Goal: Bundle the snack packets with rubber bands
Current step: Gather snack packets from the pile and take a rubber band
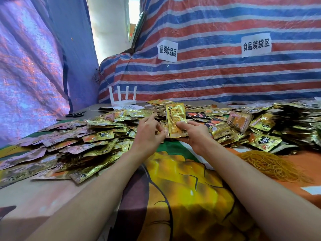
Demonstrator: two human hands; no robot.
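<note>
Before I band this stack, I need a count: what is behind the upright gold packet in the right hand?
A second packet peeks out left of the gold packet held by the right hand. How many more sit behind is covered.

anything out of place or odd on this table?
Nothing looks damaged or spilled. The packets lie in a loose heap and the rubber bands in a pile on the right, which fits the job. The only strays are a white router and scissors at the far left.
</note>
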